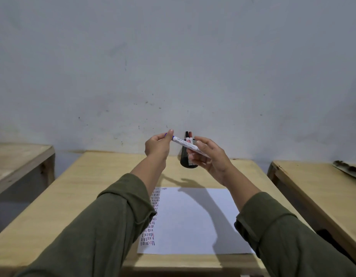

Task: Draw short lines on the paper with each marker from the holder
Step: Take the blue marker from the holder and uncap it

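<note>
Two hands are raised above the far half of the tabletop (pixel 77 188), sharing one white marker (pixel 184 144). Right hand (pixel 211 158) has its fingers loosely curled round the barrel. Left hand (pixel 158 146) pinches the blue end, prob. the cap, between thumb and fingertips; can't tell if it's coming off or going on. Held up and level like that, the pull runs straight along the barrel w/o marking anything.

Holder (pixel 188 156), black mesh, stands near the far edge, just behind the hands, w/ at least two more markers (pixel 189 136) upright in it, dark and reddish caps. Close by, so swaps are quick.

Paper (pixel 193 218) lies flat at the near edge, centred. Short strokes in blue, red and dark ink fill a column along its left side; rest is blank, partly under arm shadow.

Barrel print and a red logo on a holder marker show, but too small to read.
</note>
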